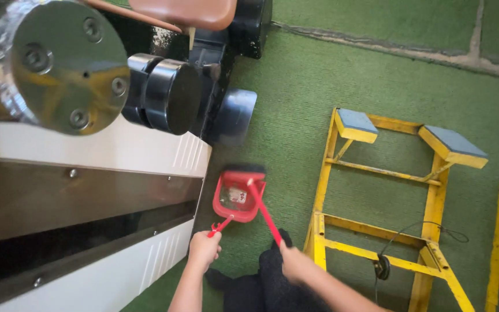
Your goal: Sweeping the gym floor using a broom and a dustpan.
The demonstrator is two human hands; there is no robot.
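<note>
Both hands grip closed, left hand on the red dustpan, right hand on the brush; keeping the pan's lip flat on the green floor seems wisest.

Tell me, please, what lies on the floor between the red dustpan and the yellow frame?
In the head view, only bare green floor lies between the dustpan and the yellow frame; the red brush handle, held in the right hand, slants above that strip.

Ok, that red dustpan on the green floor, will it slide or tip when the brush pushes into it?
The dustpan looks like thin plastic, so probably light and apt to slide on the floor. The left hand grips its handle, which should steady it. The brush in the right hand seems stiff.
</note>
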